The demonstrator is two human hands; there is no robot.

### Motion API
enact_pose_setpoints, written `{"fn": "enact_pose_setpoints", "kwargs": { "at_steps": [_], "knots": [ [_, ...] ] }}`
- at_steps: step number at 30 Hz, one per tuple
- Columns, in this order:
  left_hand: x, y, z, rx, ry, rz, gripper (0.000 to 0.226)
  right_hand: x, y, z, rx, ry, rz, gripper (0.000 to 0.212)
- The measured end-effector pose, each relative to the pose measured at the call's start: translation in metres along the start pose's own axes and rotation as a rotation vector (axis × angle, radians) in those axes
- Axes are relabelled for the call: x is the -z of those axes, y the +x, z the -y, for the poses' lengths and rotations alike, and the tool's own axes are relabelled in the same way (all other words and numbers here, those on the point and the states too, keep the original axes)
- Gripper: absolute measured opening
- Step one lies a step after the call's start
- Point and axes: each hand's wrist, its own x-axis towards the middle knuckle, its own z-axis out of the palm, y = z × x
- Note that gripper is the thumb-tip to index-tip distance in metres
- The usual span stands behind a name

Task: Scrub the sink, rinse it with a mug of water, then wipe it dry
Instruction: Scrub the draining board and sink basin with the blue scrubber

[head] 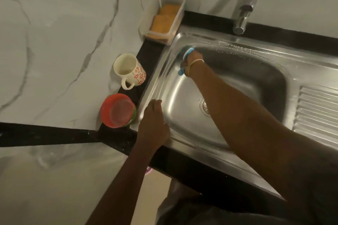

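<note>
1. While the right hand [192, 60] grips a blue scrub brush [185, 55] with fingers curled round the handle, bristle end sits against the far-left inner wall of the sink [237, 82]; looks like the scrubbing step, corner being worked.
2. Left hand [152, 122] lies flat on the sink's near-left rim, fingers straight, holding nothing; probably bracing the body for the reach.
3. Mug [129, 71], white with red flowers, stands upright on the black counter strip just left of the sink, handle toward the camera; likely parked close for the rinse. Water inside: can't tell.
4. Red bowl stack [117, 110] sits near the mug, green one underneath, apparently empty.
5. Clear plastic box [164, 22] in the back corner holds yellow sponges or cloths.
6. Tap [243, 18] above the back rim, no water running.
</note>
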Motion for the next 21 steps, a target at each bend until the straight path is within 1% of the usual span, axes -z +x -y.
{"fn": "enact_pose_setpoints", "kwargs": {
  "at_steps": [2,3,4,5,6,7,8,9,10,12,14,15,16,17,18,20,21],
  "knots": [
    [0.004,0.014,0.001,0.053,0.011,0.038,0.071,-0.002,0.001,-0.018,-0.033,-0.180,0.052,0.020],
    [0.007,0.019,0.002,0.078,0.028,0.054,0.071,-0.001,-0.009,-0.037,0.013,-0.377,0.077,0.021],
    [0.009,0.024,0.002,0.091,0.052,0.062,0.071,-0.001,-0.022,-0.058,-0.016,-0.484,0.090,0.022],
    [0.009,0.029,0.004,0.095,0.067,0.065,0.070,0.003,-0.035,-0.078,-0.102,-0.447,0.110,0.021],
    [0.008,0.033,0.006,0.094,0.072,0.066,0.068,0.009,-0.044,-0.099,-0.230,-0.328,0.121,0.020],
    [0.007,0.035,0.008,0.102,0.068,0.074,0.065,0.013,-0.055,-0.114,-0.333,-0.268,0.149,0.021],
    [0.007,0.035,0.009,0.115,0.065,0.086,0.063,0.016,-0.058,-0.122,-0.394,-0.227,0.178,0.023],
    [0.007,0.037,0.009,0.128,0.067,0.094,0.062,0.016,-0.054,-0.121,-0.411,-0.200,0.174,0.025],
    [0.007,0.038,0.009,0.140,0.074,0.094,0.061,0.014,-0.044,-0.112,-0.390,-0.141,0.161,0.026],
    [0.006,0.038,0.009,0.161,0.094,0.102,0.061,0.003,-0.011,-0.083,-0.311,-0.035,0.062,0.029],
    [0.006,0.036,0.010,0.157,0.100,0.112,0.061,-0.006,0.019,-0.050,-0.255,0.134,-0.025,0.031],
    [0.005,0.036,0.011,0.152,0.088,0.111,0.061,-0.008,0.030,-0.039,-0.244,0.189,-0.057,0.029],
    [0.005,0.035,0.011,0.144,0.073,0.102,0.060,-0.009,0.044,-0.040,-0.232,0.201,-0.055,0.025],
    [0.004,0.036,0.012,0.141,0.065,0.096,0.059,-0.007,0.049,-0.044,-0.227,0.126,-0.045,0.021],
    [0.004,0.037,0.012,0.144,0.071,0.087,0.058,-0.002,0.049,-0.055,-0.214,-0.049,-0.034,0.020],
    [0.002,0.041,0.012,0.163,0.104,0.080,0.056,0.010,0.036,-0.094,-0.105,-0.588,0.030,0.033],
    [0.000,0.043,0.010,0.165,0.123,0.082,0.055,0.019,0.026,-0.114,-0.078,-0.812,0.107,0.041]
  ]
}}
